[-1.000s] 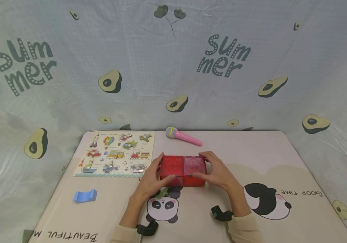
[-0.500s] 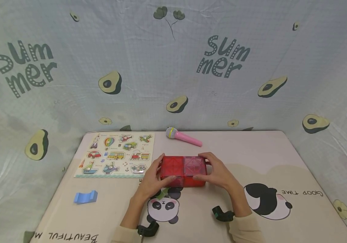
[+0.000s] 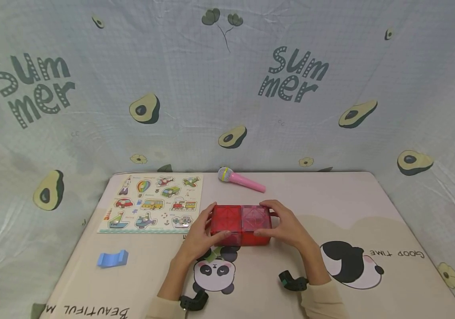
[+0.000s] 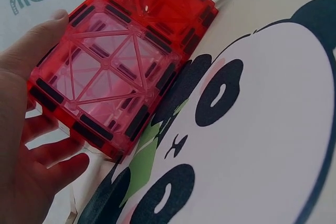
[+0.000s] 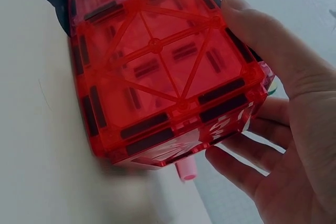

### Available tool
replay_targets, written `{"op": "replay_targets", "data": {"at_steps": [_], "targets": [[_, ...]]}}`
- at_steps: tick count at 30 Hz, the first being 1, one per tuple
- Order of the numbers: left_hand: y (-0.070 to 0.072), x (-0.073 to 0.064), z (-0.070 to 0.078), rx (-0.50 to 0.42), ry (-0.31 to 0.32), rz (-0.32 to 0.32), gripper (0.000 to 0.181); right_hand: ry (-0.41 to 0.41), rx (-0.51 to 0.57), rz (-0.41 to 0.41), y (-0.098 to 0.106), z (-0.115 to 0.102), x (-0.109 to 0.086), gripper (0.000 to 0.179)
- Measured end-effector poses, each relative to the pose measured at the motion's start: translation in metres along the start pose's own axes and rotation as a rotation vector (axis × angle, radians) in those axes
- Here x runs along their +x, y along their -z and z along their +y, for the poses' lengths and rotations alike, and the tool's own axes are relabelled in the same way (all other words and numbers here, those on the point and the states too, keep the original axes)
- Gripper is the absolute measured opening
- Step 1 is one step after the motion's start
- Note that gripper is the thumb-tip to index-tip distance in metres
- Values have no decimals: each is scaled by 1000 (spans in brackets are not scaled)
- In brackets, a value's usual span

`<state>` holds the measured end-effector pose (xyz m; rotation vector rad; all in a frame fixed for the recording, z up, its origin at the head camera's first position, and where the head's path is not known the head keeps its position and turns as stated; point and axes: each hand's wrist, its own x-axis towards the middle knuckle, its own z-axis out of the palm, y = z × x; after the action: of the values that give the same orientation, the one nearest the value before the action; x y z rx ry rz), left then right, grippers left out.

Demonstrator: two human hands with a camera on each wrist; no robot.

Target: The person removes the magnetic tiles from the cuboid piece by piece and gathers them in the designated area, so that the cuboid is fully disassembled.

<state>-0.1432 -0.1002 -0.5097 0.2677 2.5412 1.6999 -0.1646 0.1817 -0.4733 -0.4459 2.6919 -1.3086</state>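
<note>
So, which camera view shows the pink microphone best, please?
The head view: the pink microphone lies there whole, with nothing covering it. The right wrist view shows only its handle end, past the red tile block. The left wrist view shows none of it.

On the counter (image 3: 331,190), we locate a vehicle puzzle board (image 3: 159,196) at the rear left, a blue concave block (image 3: 112,259) in front of it, and a pink microphone (image 3: 242,179) near the rear edge. Behind, we note avocado-printed fabric (image 3: 195,71).
</note>
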Motion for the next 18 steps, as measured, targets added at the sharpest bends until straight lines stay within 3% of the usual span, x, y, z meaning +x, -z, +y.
{"op": "replay_targets", "data": {"at_steps": [18], "targets": [[1, -2, 2, 21, -11, -1, 90, 84, 19, 26, -1, 2, 1, 86]]}}
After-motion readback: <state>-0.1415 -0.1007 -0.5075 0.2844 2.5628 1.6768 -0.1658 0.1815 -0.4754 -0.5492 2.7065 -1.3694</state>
